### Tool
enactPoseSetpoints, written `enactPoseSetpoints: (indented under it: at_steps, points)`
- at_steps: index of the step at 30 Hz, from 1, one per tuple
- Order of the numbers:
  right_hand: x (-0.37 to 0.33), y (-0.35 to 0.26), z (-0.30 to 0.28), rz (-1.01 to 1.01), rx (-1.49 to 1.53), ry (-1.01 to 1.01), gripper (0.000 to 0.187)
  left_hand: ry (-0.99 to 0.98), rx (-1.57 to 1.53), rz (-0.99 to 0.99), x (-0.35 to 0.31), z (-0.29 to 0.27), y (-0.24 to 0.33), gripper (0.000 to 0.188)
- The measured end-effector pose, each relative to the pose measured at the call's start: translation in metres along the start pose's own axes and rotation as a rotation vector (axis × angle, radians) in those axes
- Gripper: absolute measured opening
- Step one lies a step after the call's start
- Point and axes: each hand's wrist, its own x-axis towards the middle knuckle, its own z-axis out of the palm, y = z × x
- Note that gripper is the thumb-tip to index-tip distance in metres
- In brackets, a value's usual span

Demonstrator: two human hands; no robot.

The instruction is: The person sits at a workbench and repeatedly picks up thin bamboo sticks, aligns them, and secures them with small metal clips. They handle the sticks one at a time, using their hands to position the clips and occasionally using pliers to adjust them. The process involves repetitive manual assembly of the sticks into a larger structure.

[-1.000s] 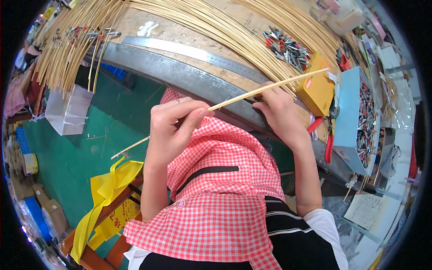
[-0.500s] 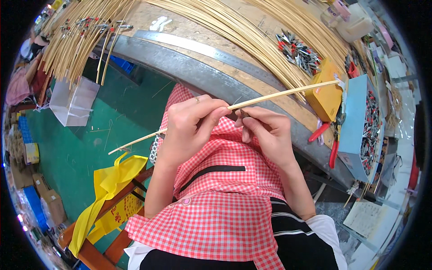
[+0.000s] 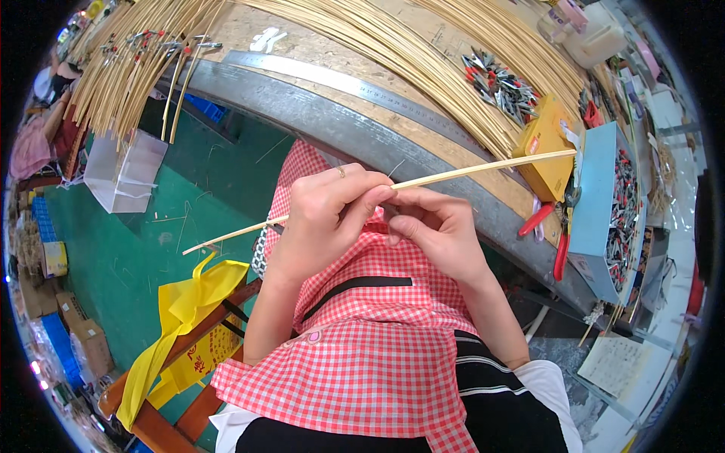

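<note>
Above my checked apron, my left hand (image 3: 332,208) is closed round a pale bamboo strip (image 3: 483,166). The strip slants across in front of me, one end reaching the blue box and the other out over the floor at left. My right hand (image 3: 434,226) is pinched shut just under the strip, its fingertips touching those of my left hand. Whatever lies between those right fingers is hidden. A fine wire-like strand (image 3: 397,167) sticks up beside the left fingertips.
Long bamboo strips (image 3: 362,30) cover the bench, beside a steel ruler (image 3: 325,73) and a pile of small red and black clips (image 3: 502,87). At right stand a yellow box (image 3: 545,143), red-handled pliers (image 3: 563,249) and a blue box (image 3: 593,204) of clips. A wooden chair (image 3: 196,415) is at lower left.
My right hand has moved left and up against my left fingertips, hiding the small dark thing seen at its fingers before. The strip's right end has dipped slightly.
</note>
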Motion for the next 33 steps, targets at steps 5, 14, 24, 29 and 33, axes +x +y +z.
enactPoseSetpoints:
  at_steps: [5, 14, 24, 29, 33]
  points:
    - [-0.001, 0.002, -0.002, -0.011, 0.03, 0.043, 0.025, 0.008, 0.034, 0.009, 0.002, -0.004, -0.002, 0.005]
    - [-0.002, -0.001, -0.002, -0.11, -0.014, 0.182, 0.022, 0.019, 0.067, 0.082, 0.001, -0.002, 0.0, 0.006]
    - [-0.004, -0.006, 0.002, -0.167, -0.056, 0.219, 0.019, -0.022, 0.093, 0.048, 0.001, -0.004, 0.001, 0.007]
    - [-0.004, -0.009, 0.003, -0.15, -0.056, 0.219, 0.017, -0.03, 0.087, 0.042, -0.001, -0.001, 0.0, 0.007]
    - [-0.004, -0.007, 0.003, -0.158, -0.071, 0.23, 0.018, -0.025, 0.088, 0.053, -0.001, 0.0, -0.002, 0.007]
